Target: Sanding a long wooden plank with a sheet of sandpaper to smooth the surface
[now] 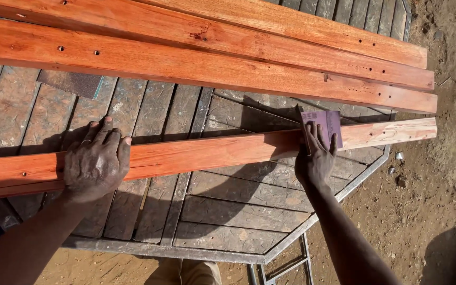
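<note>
Nearest the camera, the left hand (96,163) lies flat with spread fingers on a reddish wooden plank (207,153), pressing it down. The right hand (315,158) presses a purple sheet of sandpaper (325,126) against the same plank, near its paler far end. This plank lies across a weathered table of grey wooden slats (228,190) with a metal rim. Farther away, three more reddish planks (212,53) lie side by side. Beside them is a dark flat piece (72,83), perhaps another sandpaper sheet. Sandy ground (439,200) is around.
</note>
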